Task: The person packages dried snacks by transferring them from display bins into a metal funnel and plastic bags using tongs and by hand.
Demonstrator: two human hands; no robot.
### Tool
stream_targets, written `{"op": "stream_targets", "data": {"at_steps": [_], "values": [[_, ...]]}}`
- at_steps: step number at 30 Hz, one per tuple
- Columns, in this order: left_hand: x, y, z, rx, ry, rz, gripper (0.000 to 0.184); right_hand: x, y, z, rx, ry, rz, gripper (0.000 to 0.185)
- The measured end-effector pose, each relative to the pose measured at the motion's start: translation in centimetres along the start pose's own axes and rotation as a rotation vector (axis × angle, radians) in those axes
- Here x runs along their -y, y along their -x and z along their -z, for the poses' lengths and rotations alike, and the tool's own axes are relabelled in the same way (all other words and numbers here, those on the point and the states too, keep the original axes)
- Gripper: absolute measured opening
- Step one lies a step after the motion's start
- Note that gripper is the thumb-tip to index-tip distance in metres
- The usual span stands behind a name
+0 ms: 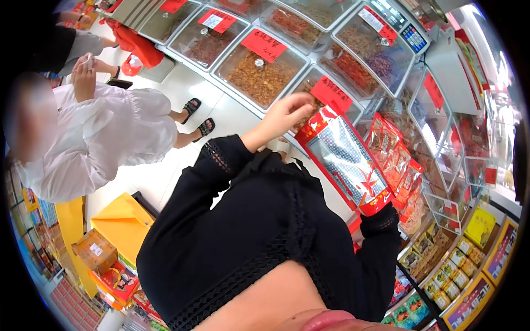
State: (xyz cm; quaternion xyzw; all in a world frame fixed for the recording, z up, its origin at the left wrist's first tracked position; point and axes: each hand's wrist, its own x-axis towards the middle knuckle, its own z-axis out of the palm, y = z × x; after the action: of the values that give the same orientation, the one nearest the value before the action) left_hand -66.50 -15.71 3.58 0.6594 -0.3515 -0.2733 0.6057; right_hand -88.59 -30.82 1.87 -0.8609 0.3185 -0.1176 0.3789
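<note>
A large red package point(345, 157) with a shiny patterned window is held up at a slant in front of my body. My right hand point(358, 238) is at its lower end, mostly hidden behind it, and grips it there. Near the package's upper left corner is my left hand point(292, 113), palm down, with bent fingers smeared by motion. Whether those fingers touch the package cannot be made out. Just beyond lies a clear-lidded bin of brown dried food point(255, 74) with a red label.
More lidded bins point(207, 41) and a scale point(413, 37) stand ahead. Red packets point(389, 146) lie right of the package. A person in white point(116, 121) stands at left, holding something small. Yellow boxes point(122, 223) are at lower left, shelved jars point(450, 276) at lower right.
</note>
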Motion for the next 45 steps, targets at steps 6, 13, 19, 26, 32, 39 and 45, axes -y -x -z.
{"op": "stream_targets", "data": {"at_steps": [6, 13, 19, 26, 32, 39, 45], "values": [[1.2, 1.5, 1.2, 0.178, 0.384, 0.388, 0.013, 1.3, -0.9, -0.1, 0.053, 0.056, 0.109, 0.025], [2.3, 3.6, 3.5, 0.362, 0.968, 0.325, 0.013, 5.7, -1.8, -3.3, 0.313, 0.129, 0.592, 0.026], [5.4, 4.3, 8.7, 0.327, 0.886, 0.306, 0.01, 4.0, -2.6, -9.0, 0.606, 0.013, 0.522, 0.027], [3.7, 5.6, 8.2, -0.295, -0.606, 0.074, 0.053, 3.0, -3.3, -10.3, 0.618, -0.204, 0.167, 0.028], [0.2, 5.1, 2.4, 0.513, -0.846, -0.368, 0.079, 3.3, -3.7, -13.1, 0.705, -0.322, 0.021, 0.028], [4.0, 6.6, 8.8, -0.048, -0.485, 0.257, 0.028, -0.8, -10.2, -8.0, 0.227, -0.966, -0.408, 0.03], [5.2, 11.1, 12.1, -0.4, -0.163, 0.356, 0.022, -10.5, -11.5, -13.4, 0.216, -1.078, -0.931, 0.039]]}}
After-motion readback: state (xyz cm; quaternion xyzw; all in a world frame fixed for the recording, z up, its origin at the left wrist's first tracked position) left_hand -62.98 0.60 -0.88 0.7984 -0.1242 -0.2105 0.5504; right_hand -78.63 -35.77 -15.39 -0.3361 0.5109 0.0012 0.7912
